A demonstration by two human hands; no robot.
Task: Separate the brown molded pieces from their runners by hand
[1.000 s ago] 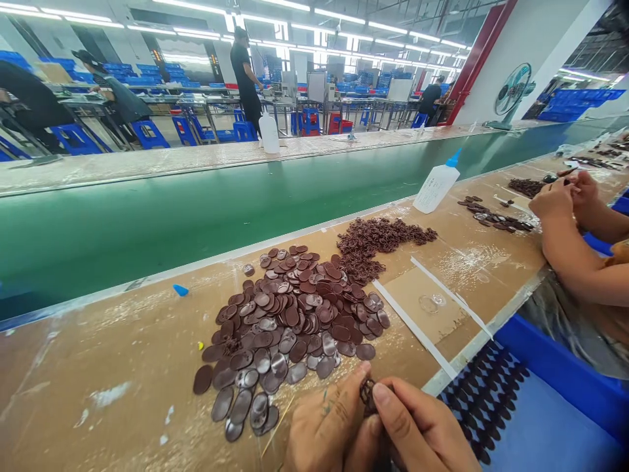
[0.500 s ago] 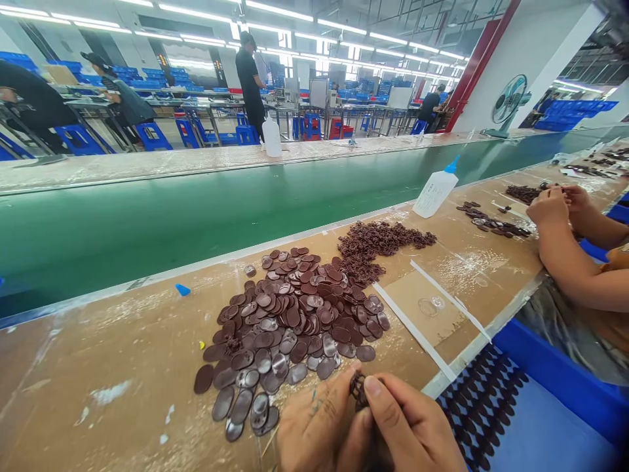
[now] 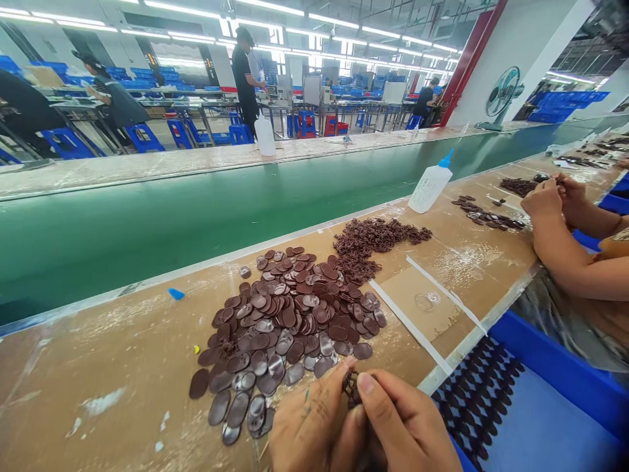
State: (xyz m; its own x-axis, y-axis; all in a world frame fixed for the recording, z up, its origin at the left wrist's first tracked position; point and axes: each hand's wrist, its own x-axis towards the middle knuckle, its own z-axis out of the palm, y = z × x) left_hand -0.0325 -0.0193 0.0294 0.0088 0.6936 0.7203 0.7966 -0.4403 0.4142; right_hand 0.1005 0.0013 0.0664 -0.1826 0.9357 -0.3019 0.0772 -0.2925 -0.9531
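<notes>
At the bottom of the view, my left hand (image 3: pixel 305 419) and my right hand (image 3: pixel 403 423) meet over a small dark brown openwork piece (image 3: pixel 350 388). Fingers of both hands pinch it, and its lower part is hidden behind them. Just beyond my hands spreads a heap of flat brown oval discs (image 3: pixel 289 314), some glossy. Behind that heap lies a pile of small curly brown pieces (image 3: pixel 376 242), similar in colour to the held one.
A white bottle with blue nozzle (image 3: pixel 430 187) stands on the bench (image 3: pixel 122 367). White strips (image 3: pixel 413 328) mark a patch at right. Below sits a blue bin (image 3: pixel 555 387) with rows of brown ovals. A co-worker's hands (image 3: pixel 548 196) work at right. A green conveyor belt (image 3: pixel 147 229) runs behind.
The whole view has shifted slightly, so the bench and bottle appear a little further left. Both hands keep their pinch on the openwork piece.
</notes>
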